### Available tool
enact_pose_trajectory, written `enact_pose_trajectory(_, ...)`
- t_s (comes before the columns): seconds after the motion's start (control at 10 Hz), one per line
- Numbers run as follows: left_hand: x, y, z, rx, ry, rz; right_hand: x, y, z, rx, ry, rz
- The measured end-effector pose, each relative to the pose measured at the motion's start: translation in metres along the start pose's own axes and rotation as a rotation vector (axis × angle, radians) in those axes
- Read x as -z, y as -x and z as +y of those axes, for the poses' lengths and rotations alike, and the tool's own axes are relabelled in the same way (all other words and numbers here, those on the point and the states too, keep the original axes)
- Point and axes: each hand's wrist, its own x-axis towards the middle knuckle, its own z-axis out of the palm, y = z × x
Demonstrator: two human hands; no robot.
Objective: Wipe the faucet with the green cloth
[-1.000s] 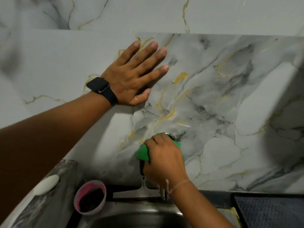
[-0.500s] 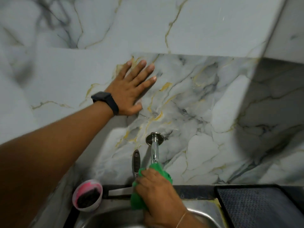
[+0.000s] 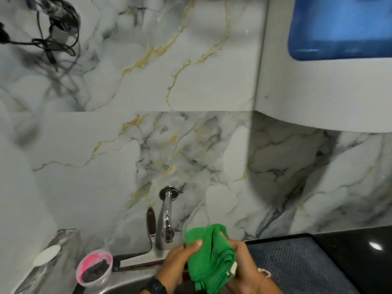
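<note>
Notes a small white tag [image 3: 233, 272] at the lower right edge of the green cloth [image 3: 212, 257]; print on it too small to read.

Against half a second ago:
- Records the left hand [image 3: 180, 262] off the marble wall [image 3: 89, 166] and down at the cloth.
- Records the cloth off the faucet [image 3: 166, 219], where it was wrapped round the spout; now just right of the spout and apart from the metal.
- Records a higher, wider view, taking in a blue container [image 3: 339, 28] set in a white housing [image 3: 318, 96] at upper right and a tangle of black cables [image 3: 53, 32] at upper left.

Hand pose:
- Grips the cloth from the left with the left hand, fingers curled into the folds, thumb laid across the front near the top edge. Black watch [image 3: 156, 287] on that wrist, at the bottom of the view.
- Grips from the right with the right hand [image 3: 241, 266], fingers curled round the bunched fabric. Thin string band on that wrist.
- Holds the cloth bunched and upright between the two hands, over the near side of the steel sink [image 3: 118, 288], beside the dark ribbed mat [image 3: 297, 262].

Surroundings: chrome faucet bare, projecting from its round wall flange. Black-handled squeegee [image 3: 151, 221] leaning just left of it. Pink cup [image 3: 94, 267] with dark contents at the sink's left corner. White soap bar [image 3: 46, 254] on the ledge further left.
</note>
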Motion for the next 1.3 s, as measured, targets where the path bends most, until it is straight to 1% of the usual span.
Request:
enact_pose_trajectory(0.1, -0.030, -0.009, -0.028, 0.036, 0.074, 0.041, 0.016, 0.015, -0.008, -0.195, -0.014, 0.150)
enact_pose_trajectory(0.2, -0.064, -0.021, -0.052, 0.058, 0.095, 0.036, 0.043, 0.039, -0.028, -0.269, 0.091, 0.352)
enact_pose_trajectory(0.3, -0.115, -0.040, -0.082, 0.087, 0.054, 0.023, 0.099, 0.072, -0.047, -0.197, 0.443, 0.632)
enact_pose_trajectory(0.4, -0.167, -0.073, -0.115, 0.129, 0.022, 0.042, 0.166, 0.094, -0.059, -0.153, 0.698, 0.832)
enact_pose_trajectory(0.5, -0.206, -0.114, -0.141, 0.230, -0.008, 0.053, 0.229, 0.093, -0.068, -0.139, 0.776, 0.956)
enact_pose_trajectory(0.6, -0.236, -0.166, -0.172, 0.288, -0.205, 0.028, 0.292, 0.091, -0.070, -0.137, 0.836, 1.058)
enact_pose_trajectory(0.7, -0.257, -0.214, -0.203, 0.333, -0.415, 0.021, 0.353, 0.083, -0.065, -0.184, 0.919, 1.122)
enact_pose_trajectory(0.8, -0.269, -0.243, -0.228, 0.269, -0.701, 0.049, 0.388, 0.077, -0.056, -0.263, 1.087, 1.188)
enact_pose_trajectory(0.9, -0.275, -0.253, -0.237, 0.182, -0.996, 0.126, 0.398, 0.080, -0.047, -0.292, 1.186, 1.276)
enact_pose_trajectory(1.0, -0.280, -0.253, -0.237, 0.128, -1.085, 0.162, 0.398, 0.082, -0.046, -0.319, 1.241, 1.324)
enact_pose_trajectory(1.1, -0.280, -0.241, -0.229, 0.066, -1.279, 0.071, 0.384, 0.085, -0.047, -0.404, 1.332, 1.292)
enact_pose_trajectory(1.2, -0.256, -0.228, -0.206, 0.010, -1.355, -0.104, 0.361, 0.090, -0.051, -0.330, 1.414, 1.308)
enact_pose_trajectory(1.3, -0.205, -0.196, -0.167, -0.211, -1.474, -0.053, 0.316, 0.087, -0.053, -0.203, 1.496, 1.308)
